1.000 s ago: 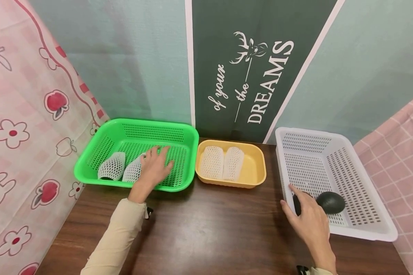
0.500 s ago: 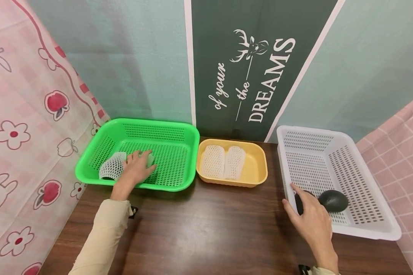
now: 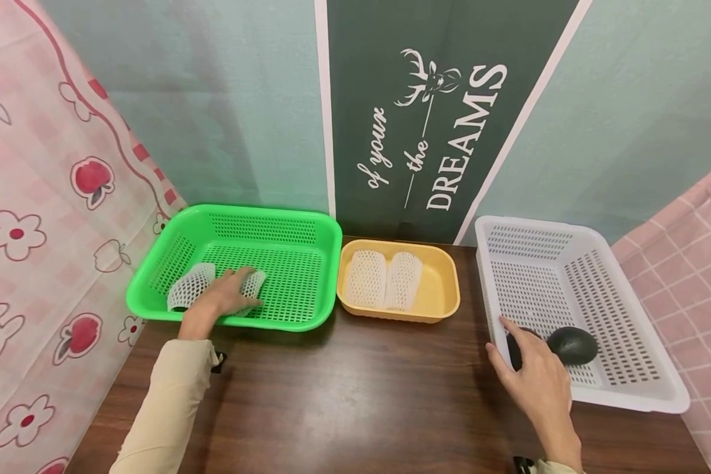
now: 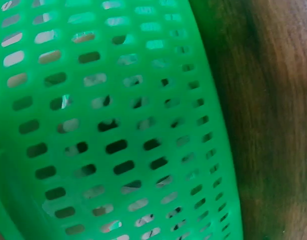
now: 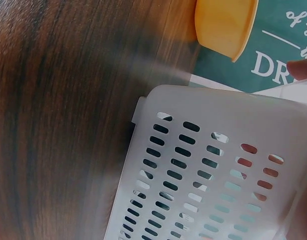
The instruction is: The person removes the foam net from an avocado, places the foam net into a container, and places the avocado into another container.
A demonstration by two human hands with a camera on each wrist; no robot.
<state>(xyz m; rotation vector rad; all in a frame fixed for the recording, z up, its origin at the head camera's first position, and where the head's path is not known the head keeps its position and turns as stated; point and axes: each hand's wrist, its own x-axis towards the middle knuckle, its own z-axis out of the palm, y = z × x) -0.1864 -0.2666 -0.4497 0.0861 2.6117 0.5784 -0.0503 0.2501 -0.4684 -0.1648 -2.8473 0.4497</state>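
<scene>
In the green basket [image 3: 278,321] lie two oval fruits in white foam nets. My left hand [image 3: 222,296] reaches over the near rim and grips the right-hand netted avocado [image 3: 253,284], whose net shows between fingers and thumb. The other netted avocado [image 3: 191,286] is just left of it, a dark end peeking out. My right hand [image 3: 536,372] rests at the near left corner of the white basket [image 3: 634,401], index finger and thumb spread and fairly straight. A dark avocado [image 3: 513,349] shows partly beneath it, and another bare avocado [image 3: 572,345] lies beside it. The other right fingers are hidden.
Between the baskets stands a small yellow tray [image 3: 438,283] with two flat foam nets [image 3: 385,280] in it. All three containers stand on a dark wooden table [image 3: 343,395] against a fabric backdrop [image 3: 255,99]. A pink patterned curtain [image 3: 29,197] hangs at the left.
My left hand has moved left and lower into the green basket, and its fingers have closed around the right-hand netted avocado. My right hand has stayed in place.
</scene>
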